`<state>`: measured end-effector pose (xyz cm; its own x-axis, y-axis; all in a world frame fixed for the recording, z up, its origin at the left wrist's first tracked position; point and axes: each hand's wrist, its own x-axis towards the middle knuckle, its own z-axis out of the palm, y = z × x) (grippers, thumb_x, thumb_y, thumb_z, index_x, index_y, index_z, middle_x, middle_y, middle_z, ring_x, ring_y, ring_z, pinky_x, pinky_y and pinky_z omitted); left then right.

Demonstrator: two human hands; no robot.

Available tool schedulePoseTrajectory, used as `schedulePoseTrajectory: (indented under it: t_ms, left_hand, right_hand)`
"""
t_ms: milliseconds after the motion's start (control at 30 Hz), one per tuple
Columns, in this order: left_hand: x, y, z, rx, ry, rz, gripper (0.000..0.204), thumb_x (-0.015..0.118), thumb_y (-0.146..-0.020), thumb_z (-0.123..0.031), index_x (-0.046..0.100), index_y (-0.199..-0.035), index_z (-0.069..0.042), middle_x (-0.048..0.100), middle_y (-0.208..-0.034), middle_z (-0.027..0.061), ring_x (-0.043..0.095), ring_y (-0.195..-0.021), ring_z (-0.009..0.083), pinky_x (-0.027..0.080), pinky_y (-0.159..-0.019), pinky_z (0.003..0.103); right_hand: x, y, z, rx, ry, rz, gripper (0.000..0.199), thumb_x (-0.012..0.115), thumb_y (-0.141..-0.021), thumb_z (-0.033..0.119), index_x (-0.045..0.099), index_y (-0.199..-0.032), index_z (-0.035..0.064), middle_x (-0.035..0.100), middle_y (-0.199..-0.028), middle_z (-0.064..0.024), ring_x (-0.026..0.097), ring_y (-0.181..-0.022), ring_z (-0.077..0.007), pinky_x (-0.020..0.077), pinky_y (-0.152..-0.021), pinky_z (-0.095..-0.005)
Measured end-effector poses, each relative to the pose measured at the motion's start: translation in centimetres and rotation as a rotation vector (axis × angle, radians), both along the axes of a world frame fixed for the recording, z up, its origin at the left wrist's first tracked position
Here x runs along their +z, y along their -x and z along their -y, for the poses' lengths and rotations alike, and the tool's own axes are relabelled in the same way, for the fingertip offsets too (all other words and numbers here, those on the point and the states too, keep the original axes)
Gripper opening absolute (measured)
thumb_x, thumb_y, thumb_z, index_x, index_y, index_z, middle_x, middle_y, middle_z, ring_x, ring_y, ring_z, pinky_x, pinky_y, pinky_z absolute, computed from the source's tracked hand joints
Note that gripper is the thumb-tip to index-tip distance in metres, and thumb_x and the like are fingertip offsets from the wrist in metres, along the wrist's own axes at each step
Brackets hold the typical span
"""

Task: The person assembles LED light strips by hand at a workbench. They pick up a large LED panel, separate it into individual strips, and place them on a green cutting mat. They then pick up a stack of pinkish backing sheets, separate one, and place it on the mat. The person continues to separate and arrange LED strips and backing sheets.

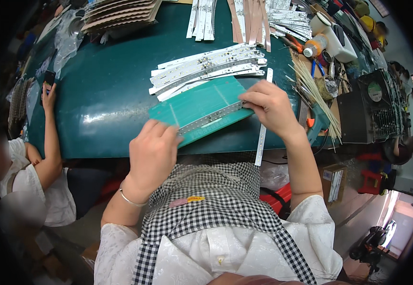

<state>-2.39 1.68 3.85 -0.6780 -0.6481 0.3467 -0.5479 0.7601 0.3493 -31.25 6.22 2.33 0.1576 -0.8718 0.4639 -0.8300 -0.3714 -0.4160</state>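
Note:
A green rectangular board (pixel 197 99) lies tilted near the table's front edge. Along it runs a narrow light-strip circuit board (pixel 211 117) with rows of small dots. My right hand (pixel 273 107) pinches the strip's right end between thumb and fingers. At the other end my left hand (pixel 153 151), slightly blurred, has its fingers closed on the strip. Just beyond the green board is a pile of white light strips (pixel 204 66). One separate white strip (pixel 262 140) passes below my right hand and sticks out over the table edge.
More strips (pixel 200 19) and a stack of brown corrugated sheets (pixel 121 16) sit at the back of the green table (pixel 97 95). To the right are thin sticks (pixel 318 95), an orange-capped bottle (pixel 313 46) and a teal tool (pixel 318 124). Another person's hand (pixel 48 97) holds a phone at left.

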Motion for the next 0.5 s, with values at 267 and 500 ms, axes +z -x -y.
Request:
schedulePoseTrajectory:
  t_ms: [267,500]
  left_hand:
    - [-1.9,3.6,0.8,-0.043,-0.013,-0.043,0.014,0.072,-0.072,-0.007,0.062,-0.08,-0.005,0.058,-0.067,0.0058,0.056,-0.063,0.0243,0.045,-0.051,0.036]
    - [-3.1,3.5,0.6,-0.033,0.081,-0.135,0.012,0.072,-0.071,-0.006,0.061,-0.076,-0.005,0.056,-0.061,0.0049,0.054,-0.056,0.0222,0.041,-0.047,0.034]
  right_hand:
    - [-0.4,-0.6,-0.2,-0.067,0.028,-0.034,0.022,0.072,-0.068,0.002,0.069,-0.089,0.0084,0.063,-0.077,-0.0051,0.061,-0.078,-0.0243,0.0495,-0.069,-0.0365]
    - [0.9,-2.7,0.8,0.074,0.083,-0.085,0.022,0.074,-0.063,0.005,0.069,-0.084,0.0069,0.061,-0.075,-0.0031,0.06,-0.087,-0.0254,0.047,-0.083,-0.0424]
